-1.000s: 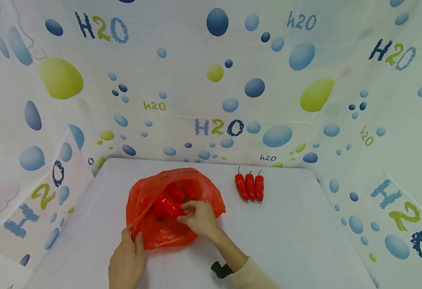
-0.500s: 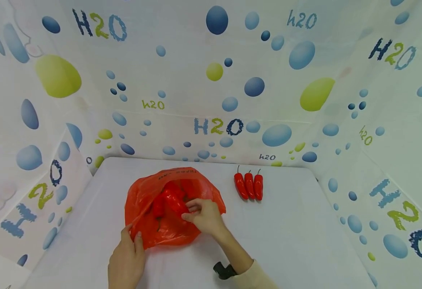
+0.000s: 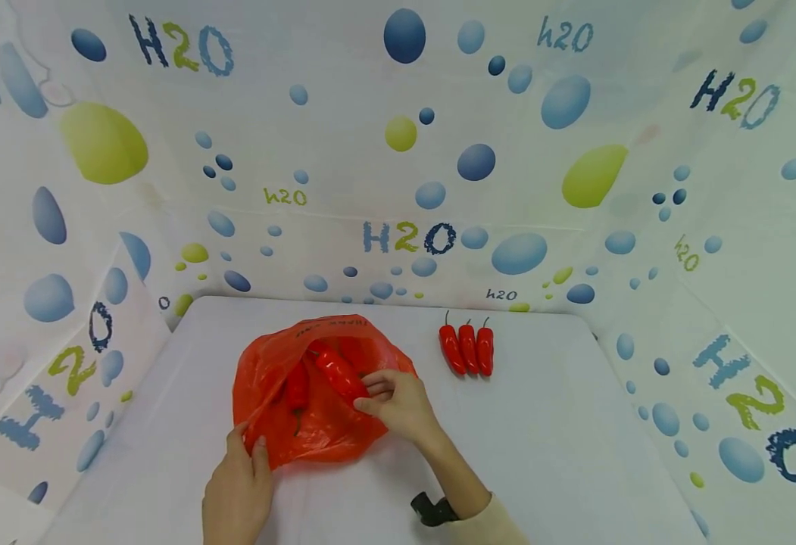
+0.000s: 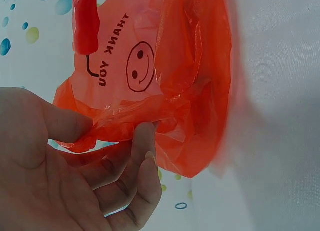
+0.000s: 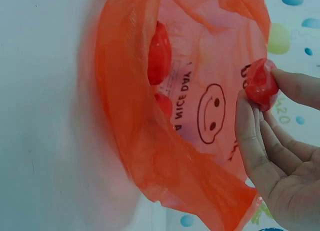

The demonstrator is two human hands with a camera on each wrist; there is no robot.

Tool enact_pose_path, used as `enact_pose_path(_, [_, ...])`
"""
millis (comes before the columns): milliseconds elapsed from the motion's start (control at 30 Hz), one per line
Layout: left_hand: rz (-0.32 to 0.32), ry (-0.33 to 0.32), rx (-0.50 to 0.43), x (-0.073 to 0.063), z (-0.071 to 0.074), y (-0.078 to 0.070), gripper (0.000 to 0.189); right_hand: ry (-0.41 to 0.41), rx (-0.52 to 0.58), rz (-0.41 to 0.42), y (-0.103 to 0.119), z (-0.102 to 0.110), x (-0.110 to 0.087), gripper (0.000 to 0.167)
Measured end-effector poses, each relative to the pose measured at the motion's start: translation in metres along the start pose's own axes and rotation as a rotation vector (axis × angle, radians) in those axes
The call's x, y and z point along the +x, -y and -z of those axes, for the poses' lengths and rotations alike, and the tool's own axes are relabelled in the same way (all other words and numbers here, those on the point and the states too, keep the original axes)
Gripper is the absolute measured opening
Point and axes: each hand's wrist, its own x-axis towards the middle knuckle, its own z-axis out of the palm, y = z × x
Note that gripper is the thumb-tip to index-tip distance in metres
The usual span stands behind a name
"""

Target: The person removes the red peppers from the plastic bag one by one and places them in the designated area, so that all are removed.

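A thin red plastic bag (image 3: 254,378) lies on its side, its mouth facing me. My left hand (image 3: 237,488) pinches the near left edge of the bag between thumb and fingers, as the left wrist view also shows. My right hand (image 3: 403,405), at the mouth's right side, pinches a glossy red chili pepper (image 3: 339,372) by its lower end, with the stem end pointing up and left. Another chili pepper (image 3: 297,387) lies in the bag, stem toward me. In the right wrist view, red peppers (image 5: 160,56) show inside the bag behind the held one.
Three red chili peppers (image 3: 467,350) lie side by side on the white table (image 3: 547,424), right of the bag, stems away from me. A printed curtain (image 3: 343,136) stands behind and at both sides. A black device (image 3: 433,509) sits at my right wrist.
My right hand has moved to the right with the pinched chili pepper, toward the right side of the bag's mouth. My left hand keeps its hold on the bag's edge.
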Motion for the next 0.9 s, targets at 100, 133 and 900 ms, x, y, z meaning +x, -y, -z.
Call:
enact_pose_path(100, [-0.001,0.001,-0.001,0.0,-0.001,0.001,0.051,0.0,-0.002,0.002,0.002,0.004,-0.001,0.032])
enact_pose_path(133, [0.0,0.001,-0.001,0.0,-0.001,0.001,0.051,-0.003,-0.005,0.003,0.002,0.006,-0.002,0.033])
enact_pose_path(900, [0.004,0.018,0.015,-0.002,0.0,-0.004,0.051,0.028,0.12,-0.049,0.004,0.033,-0.009,0.04])
